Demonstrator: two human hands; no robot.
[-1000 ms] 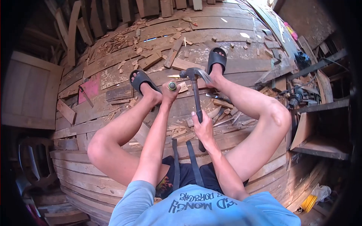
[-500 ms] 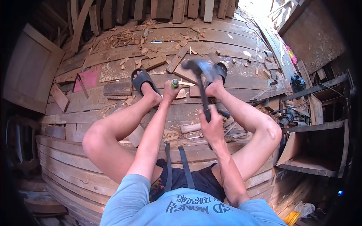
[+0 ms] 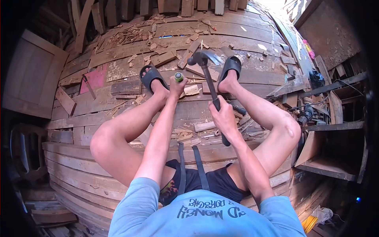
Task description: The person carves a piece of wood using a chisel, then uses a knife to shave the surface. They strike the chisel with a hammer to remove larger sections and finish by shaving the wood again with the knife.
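Note:
My left hand (image 3: 177,86) is closed around a green-handled tool (image 3: 179,77), seen end-on from above; its lower part is hidden. A piece of light wood (image 3: 192,90) lies just right of that fist. In my right hand (image 3: 223,115) is the dark shaft of a claw hammer (image 3: 208,77). The hammer's head is up and to the right of the green handle, apart from it, between my two sandalled feet.
Wood offcuts (image 3: 164,58) and chips cover the plank floor. A pink sheet (image 3: 94,79) with a thin tool on it lies at the left. A pale wood roller-like piece (image 3: 204,126) is near my right forearm. An open metal-edged box (image 3: 329,152) stands at the right.
The hammer head has shifted slightly left and lost its motion blur. My left hand and the green handle have moved a little up and left. The whole view has shifted slightly.

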